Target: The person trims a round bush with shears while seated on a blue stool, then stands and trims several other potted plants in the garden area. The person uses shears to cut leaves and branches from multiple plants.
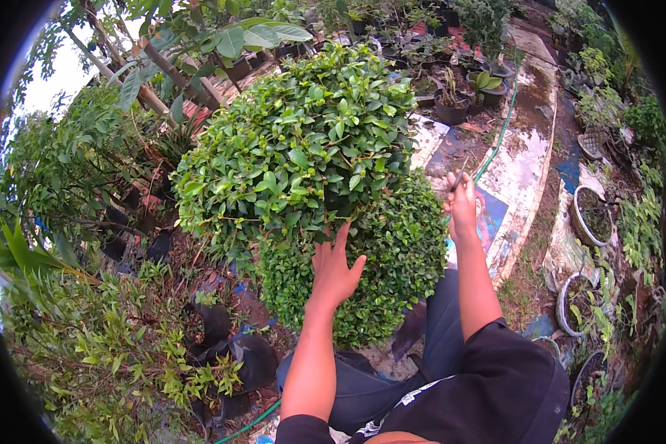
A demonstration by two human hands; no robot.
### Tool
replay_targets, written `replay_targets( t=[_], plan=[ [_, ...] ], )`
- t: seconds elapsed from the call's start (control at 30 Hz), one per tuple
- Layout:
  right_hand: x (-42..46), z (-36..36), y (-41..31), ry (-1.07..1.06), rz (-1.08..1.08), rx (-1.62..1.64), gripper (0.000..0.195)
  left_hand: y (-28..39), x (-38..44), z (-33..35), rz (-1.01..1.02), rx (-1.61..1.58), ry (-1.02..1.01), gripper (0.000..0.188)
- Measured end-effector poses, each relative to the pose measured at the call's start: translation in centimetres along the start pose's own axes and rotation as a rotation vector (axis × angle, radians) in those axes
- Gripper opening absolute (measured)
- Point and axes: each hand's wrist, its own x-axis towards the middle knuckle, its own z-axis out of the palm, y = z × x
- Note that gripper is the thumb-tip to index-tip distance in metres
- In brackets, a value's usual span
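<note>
A topiary shrub with a rounded upper clump of glossy leaves (305, 139) rises in front of me. Below it is a lower clump of smaller, denser leaves (399, 250). My left hand (336, 272) reaches up to the underside of the upper clump, fingers apart, with some fingertips partly hidden among the leaves. I see nothing held in it. To the right of the shrub, my right hand (462, 205) grips a slim, dark, pointed hand tool (458, 181), its tip directed upward. The fingers cover much of the tool, so its exact kind is unclear.
A green hose (502, 133) runs along the weathered path (524, 144) on the right. Round planters (577, 299) line the far right side. Dark plastic plant bags (252, 361) and leafy shrubs (122, 355) stand at lower left. A tree branch (172, 72) leans in at upper left.
</note>
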Motion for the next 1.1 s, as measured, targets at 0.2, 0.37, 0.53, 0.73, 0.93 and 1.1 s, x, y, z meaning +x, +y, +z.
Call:
replay_targets(
  t=[0.2, 0.37, 0.53, 0.73, 0.93, 1.1],
  plan=[
    [1.4, -0.1, -1.0, -0.328, -0.339, -1.169, 0.048, 0.9, 0.5, 0.9, 0.085, -0.032, 0.053, 0.089],
    [0.9, 3.7, -1.7, -0.449, -0.275, -1.686, 0.056, 0.3, 1.2, 1.3, 0.063, -0.033, 0.114, 0.09],
    [1.6, 5.4, -1.6, -0.474, -0.316, -1.897, 0.034, 0.5, 1.6, 1.4, 0.041, 0.007, 0.066, 0.092],
    [2.9, 6.1, 1.2, -0.425, -0.406, -1.902, 0.026, 0.3, 1.9, 2.5, 0.101, -0.024, 0.116, 0.091],
    [3.4, 6.2, 1.9, -0.412, -0.368, -1.863, 0.026, 0.1, 1.9, 2.7, 0.099, -0.002, 0.116, 0.09],
    [3.0, 5.8, 1.3, -0.374, -0.267, -1.783, 0.031, 0.0, 1.9, 2.5, 0.098, -0.008, 0.11, 0.09]
  ],
)
